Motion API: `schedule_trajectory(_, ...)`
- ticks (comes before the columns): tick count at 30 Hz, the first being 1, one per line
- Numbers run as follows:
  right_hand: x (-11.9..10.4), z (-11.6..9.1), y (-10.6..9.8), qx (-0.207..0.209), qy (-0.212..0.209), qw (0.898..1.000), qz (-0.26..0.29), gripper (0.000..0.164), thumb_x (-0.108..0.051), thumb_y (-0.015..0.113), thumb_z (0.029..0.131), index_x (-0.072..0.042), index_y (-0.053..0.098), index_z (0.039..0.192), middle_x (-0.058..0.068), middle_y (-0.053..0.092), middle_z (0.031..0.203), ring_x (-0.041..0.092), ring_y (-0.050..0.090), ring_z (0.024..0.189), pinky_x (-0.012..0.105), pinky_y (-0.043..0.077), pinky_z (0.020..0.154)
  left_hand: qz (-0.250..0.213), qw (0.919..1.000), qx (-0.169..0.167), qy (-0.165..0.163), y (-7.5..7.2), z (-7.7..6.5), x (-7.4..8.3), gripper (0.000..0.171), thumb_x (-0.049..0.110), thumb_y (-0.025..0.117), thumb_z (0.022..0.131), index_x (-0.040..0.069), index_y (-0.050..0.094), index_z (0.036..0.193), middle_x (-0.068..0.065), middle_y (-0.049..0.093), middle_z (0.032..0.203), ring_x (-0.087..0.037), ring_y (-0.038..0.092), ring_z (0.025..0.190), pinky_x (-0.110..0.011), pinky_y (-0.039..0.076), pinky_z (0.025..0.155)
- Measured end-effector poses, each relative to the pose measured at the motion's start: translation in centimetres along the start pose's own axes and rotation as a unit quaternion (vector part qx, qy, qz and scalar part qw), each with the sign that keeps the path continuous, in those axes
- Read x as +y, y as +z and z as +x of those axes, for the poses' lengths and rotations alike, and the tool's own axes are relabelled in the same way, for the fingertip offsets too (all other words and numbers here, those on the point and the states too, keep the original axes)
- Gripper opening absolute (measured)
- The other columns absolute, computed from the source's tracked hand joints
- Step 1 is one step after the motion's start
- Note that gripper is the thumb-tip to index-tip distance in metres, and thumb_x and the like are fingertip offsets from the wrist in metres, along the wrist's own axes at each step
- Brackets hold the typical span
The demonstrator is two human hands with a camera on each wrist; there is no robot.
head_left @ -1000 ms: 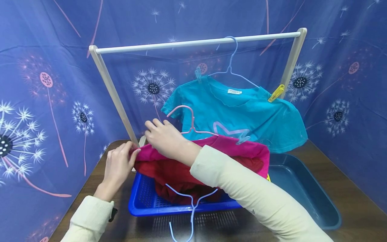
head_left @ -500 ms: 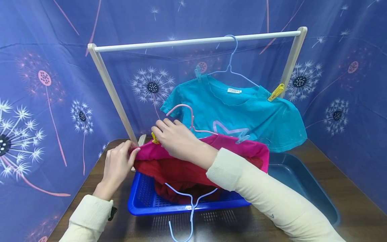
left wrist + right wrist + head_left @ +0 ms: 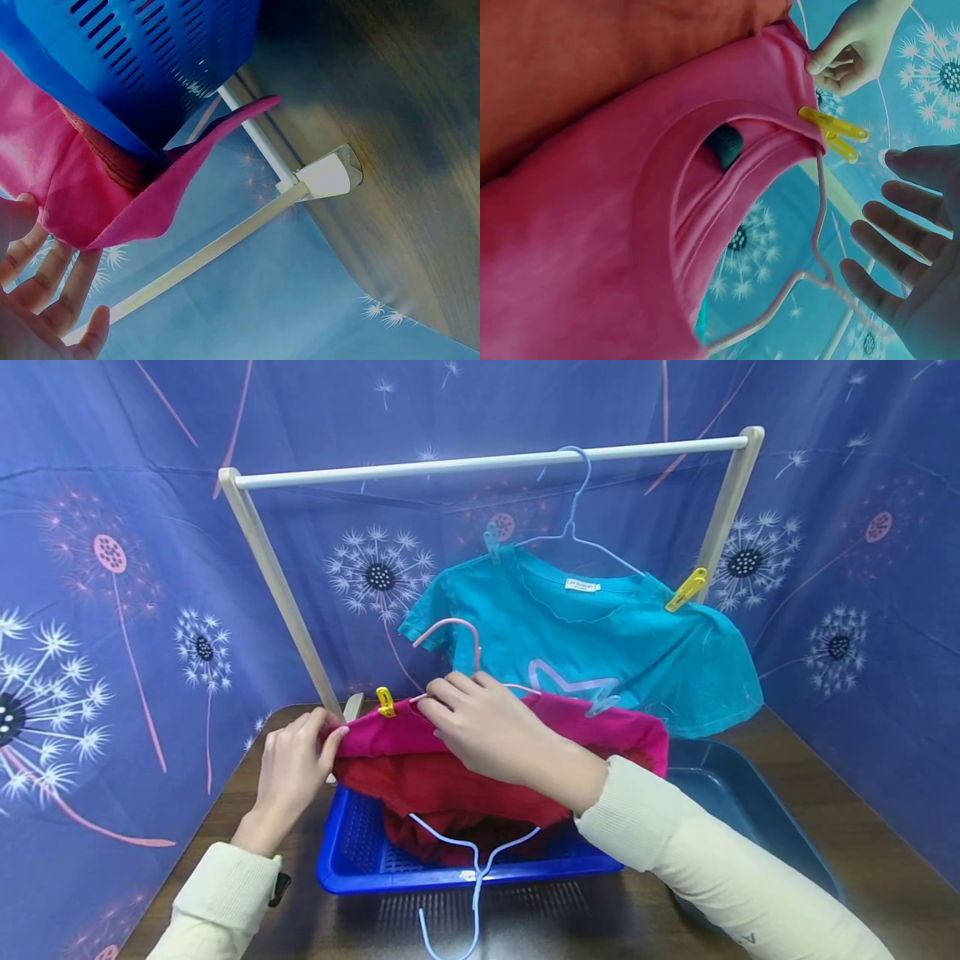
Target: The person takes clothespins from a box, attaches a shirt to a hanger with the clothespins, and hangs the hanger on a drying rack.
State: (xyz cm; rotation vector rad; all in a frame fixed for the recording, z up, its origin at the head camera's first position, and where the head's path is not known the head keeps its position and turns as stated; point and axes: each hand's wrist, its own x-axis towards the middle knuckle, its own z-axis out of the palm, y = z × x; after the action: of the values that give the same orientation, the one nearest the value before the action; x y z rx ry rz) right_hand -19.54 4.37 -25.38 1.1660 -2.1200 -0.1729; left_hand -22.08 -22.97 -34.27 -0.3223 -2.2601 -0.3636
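A pink shirt point(image 3: 570, 714) with a round neckline hangs on a pink hanger point(image 3: 465, 631) above a blue basket point(image 3: 367, 881). My left hand point(image 3: 295, 760) pinches the shirt's left end between thumb and fingers, as the right wrist view also shows. A yellow clothespin point(image 3: 832, 133) grips the shirt and hanger near that shoulder. On the other shoulder sits a light blue clothespin point(image 3: 603, 699). My right hand point(image 3: 502, 727) is in front of the hanger's middle, its fingers spread and holding nothing in the right wrist view. Red cloth point(image 3: 450, 785) lies below the pink shirt, partly in the basket.
Behind, a turquoise T-shirt point(image 3: 585, 627) hangs from a wooden rack point(image 3: 420, 468) on a blue hanger with two clothespins. Another blue hanger point(image 3: 476, 877) lies at the basket's front. A dark teal tray point(image 3: 735, 793) stands to the right on the brown table point(image 3: 817, 768).
My right hand has come off the yellow clothespin and moved right to the hanger's middle, leaving the clothespin on the shirt. My left hand keeps its pinch in the same place.
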Motion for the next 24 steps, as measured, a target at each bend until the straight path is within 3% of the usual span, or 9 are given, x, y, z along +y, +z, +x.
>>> schedule_trajectory(8, 2.0, -3.6, -0.5, 0.03, 0.034, 0.999, 0.018, 0.033, -0.026, 0.071, 0.077, -0.01, 0.059, 0.103, 0.006, 0.061, 0.107, 0.021, 0.057, 0.1, 0.035, 0.048, 0.081, -0.004, 1.0, 0.001, 0.0, 0.0, -0.1, 0.0, 0.014, 0.02, 0.069, 0.08, 0.011, 0.059, 0.084, -0.006, 0.06, 0.066, -0.027, 0.057, 0.056, -0.047, 0.038, 0.062)
schedule_trajectory(24, 7.2, -10.0, -1.7, 0.057, 0.156, 0.985, 0.039, 0.047, -0.022, 0.077, 0.071, -0.005, 0.058, 0.11, 0.015, 0.059, 0.111, 0.031, 0.054, 0.105, 0.046, 0.047, 0.08, -0.001, 1.0, 0.001, 0.003, -0.1, -0.1, 0.1, 0.013, 0.019, 0.069, 0.08, 0.011, 0.059, 0.083, -0.004, 0.059, 0.065, -0.026, 0.057, 0.056, -0.046, 0.037, 0.06)
